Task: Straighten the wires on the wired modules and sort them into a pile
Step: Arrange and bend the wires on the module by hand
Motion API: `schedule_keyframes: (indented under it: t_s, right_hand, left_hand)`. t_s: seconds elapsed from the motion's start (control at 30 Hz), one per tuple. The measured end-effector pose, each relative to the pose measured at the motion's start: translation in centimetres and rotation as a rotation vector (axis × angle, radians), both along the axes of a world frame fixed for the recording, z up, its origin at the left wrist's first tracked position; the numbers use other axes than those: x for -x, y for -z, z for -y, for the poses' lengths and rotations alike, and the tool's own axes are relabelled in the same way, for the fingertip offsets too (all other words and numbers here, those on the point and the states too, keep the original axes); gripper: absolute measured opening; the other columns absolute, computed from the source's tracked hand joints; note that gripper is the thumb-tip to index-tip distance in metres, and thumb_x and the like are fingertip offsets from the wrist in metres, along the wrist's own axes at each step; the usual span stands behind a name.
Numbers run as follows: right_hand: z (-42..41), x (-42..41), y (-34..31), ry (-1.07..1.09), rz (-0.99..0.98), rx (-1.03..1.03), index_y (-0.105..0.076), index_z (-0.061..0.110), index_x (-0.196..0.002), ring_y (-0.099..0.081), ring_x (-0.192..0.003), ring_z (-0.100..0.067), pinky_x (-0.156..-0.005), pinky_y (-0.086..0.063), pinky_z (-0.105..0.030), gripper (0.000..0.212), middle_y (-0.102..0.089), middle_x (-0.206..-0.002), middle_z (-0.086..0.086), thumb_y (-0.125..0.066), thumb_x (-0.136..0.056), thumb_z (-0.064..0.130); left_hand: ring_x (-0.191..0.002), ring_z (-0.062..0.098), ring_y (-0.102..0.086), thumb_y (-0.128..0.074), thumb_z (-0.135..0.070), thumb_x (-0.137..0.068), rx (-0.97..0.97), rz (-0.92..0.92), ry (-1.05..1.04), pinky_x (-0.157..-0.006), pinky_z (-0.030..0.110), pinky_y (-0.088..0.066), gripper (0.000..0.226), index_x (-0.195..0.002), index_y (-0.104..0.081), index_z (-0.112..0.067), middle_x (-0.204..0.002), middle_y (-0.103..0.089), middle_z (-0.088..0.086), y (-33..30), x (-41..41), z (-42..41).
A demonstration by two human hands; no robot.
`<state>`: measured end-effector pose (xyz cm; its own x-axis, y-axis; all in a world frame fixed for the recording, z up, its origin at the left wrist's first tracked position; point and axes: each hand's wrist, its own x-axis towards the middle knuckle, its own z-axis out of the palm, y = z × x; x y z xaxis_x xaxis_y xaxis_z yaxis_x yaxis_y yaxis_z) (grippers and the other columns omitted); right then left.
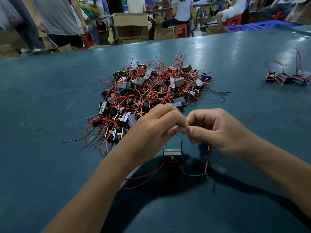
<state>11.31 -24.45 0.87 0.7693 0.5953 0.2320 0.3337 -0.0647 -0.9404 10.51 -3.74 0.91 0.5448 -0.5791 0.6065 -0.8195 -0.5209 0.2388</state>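
One small black module with a yellow stripe hangs just below my hands, close to the table. Its black wire runs up to where my left hand and my right hand meet, and both pinch it there with fingertips touching. A red wire drops from under my right hand, and further red wires trail from the module across the table to the left. Beyond my hands lies a big tangled heap of modules with red and black wires.
The green table stretches wide on all sides. A small group of modules with upright wires sits at the far right. One loose red wire lies right of my right hand. People, cardboard boxes and red stools stand past the far edge.
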Motion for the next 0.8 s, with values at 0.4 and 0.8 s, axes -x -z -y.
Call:
schedule_keyframes:
  t_s: [0.4, 0.8]
  right_hand:
    - [-0.07, 0.12, -0.15, -0.004, -0.073, -0.055, -0.06, 0.006, -0.084, -0.051, -0.054, -0.009, -0.055, -0.043, -0.017, 0.006, -0.061, -0.059, -0.002, -0.059, -0.087, 0.011]
    - [-0.2, -0.02, 0.27, 0.085, 0.061, 0.023, -0.061, 0.012, -0.078, -0.053, -0.054, -0.002, -0.055, -0.042, -0.014, 0.007, -0.062, -0.059, 0.004, -0.061, -0.085, 0.011]
  left_hand:
    - [-0.087, 0.029, -0.055, -0.052, -0.019, -0.1, -0.015, -0.032, -0.001, -0.071, 0.044, -0.048, 0.024, -0.099, -0.066, 0.001, -0.1, -0.059, 0.01, -0.32, 0.25, 0.15]
    - [-0.079, -0.004, -0.041, -0.041, -0.026, -0.104, -0.018, -0.256, -0.055, -0.068, 0.018, -0.033, 0.013, -0.098, -0.047, -0.017, -0.089, -0.041, -0.016, 0.15, 0.74, 0.86]
